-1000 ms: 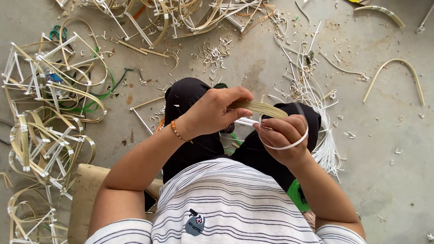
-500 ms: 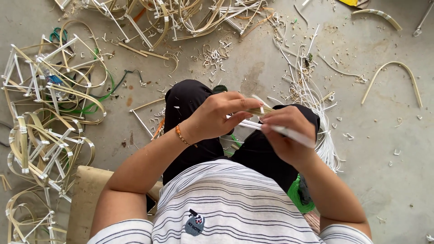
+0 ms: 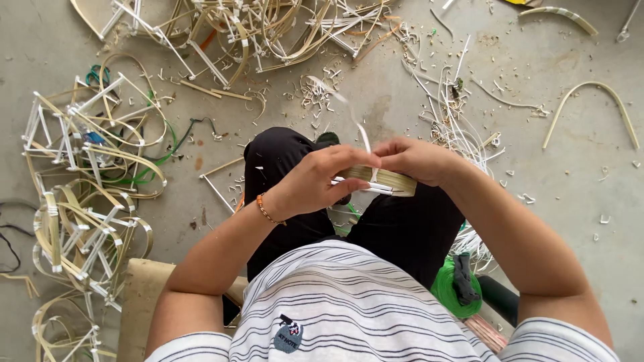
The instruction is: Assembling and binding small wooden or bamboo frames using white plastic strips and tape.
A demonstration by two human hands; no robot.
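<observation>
Over my lap, my left hand [image 3: 320, 179] grips a short bundle of flat bamboo strips [image 3: 387, 181] from the left. My right hand [image 3: 419, 159] pinches the same bundle from above and to the right. A thin white binding strip [image 3: 353, 115] rises from the bundle and curls up over the floor. A beaded orange bracelet [image 3: 266, 210] sits on my left wrist. I wear black trousers and a striped shirt.
A heap of bent bamboo frames bound with white strips [image 3: 80, 201] lies at the left. More strips and offcuts [image 3: 255, 27] fill the top. Curved bamboo pieces [image 3: 590, 100] lie at the right. A green spool [image 3: 456, 285] sits by my right hip. Concrete floor [image 3: 570, 214] with shavings.
My hands have come together over the bundle, now held level. The white strip that looped around my right hand now stands up loose above the bundle.
</observation>
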